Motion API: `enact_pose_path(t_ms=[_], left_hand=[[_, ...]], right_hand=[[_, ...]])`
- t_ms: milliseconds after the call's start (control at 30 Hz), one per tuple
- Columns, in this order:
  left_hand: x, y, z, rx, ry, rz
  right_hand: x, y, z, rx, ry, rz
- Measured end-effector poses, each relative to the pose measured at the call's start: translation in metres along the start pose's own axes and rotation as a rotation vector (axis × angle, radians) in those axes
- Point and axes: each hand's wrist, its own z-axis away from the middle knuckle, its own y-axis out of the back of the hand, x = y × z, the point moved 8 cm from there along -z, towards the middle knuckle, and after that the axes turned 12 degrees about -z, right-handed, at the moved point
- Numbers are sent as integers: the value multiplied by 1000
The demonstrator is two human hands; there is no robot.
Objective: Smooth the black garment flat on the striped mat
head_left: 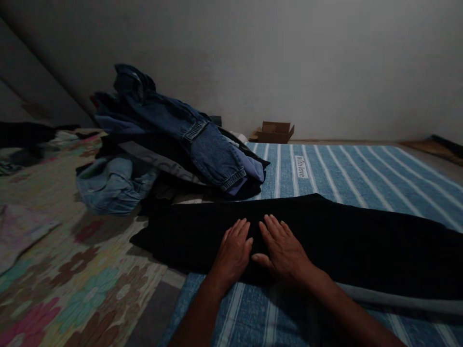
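A long black garment (347,241), likely a pair of trousers, lies stretched sideways over a blue striped mat (336,168). A grey strip (401,298) runs along its near edge at the right. My left hand (234,248) rests flat on the black cloth near its middle, fingers extended and close together. Just to the right, my right hand (284,246) also lies palm down on the cloth, its thumb pointing toward the left hand. Neither hand grasps anything.
A heap of clothes with a denim garment (170,115) on top rises at the left, a light-blue denim piece (117,185) beside it. Flower-patterned bedding (94,289) covers the left side. A cardboard box (275,132) stands by the back wall (325,67).
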Motion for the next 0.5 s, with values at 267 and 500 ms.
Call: enact_pose_path(t_ms=[267, 500], left_hand=[[-17, 4, -6, 133, 36, 125], [-14, 2, -7, 132, 12, 64]], right_hand=[[-11, -9, -6, -100, 30, -90], [25, 32, 13, 69, -84, 12]])
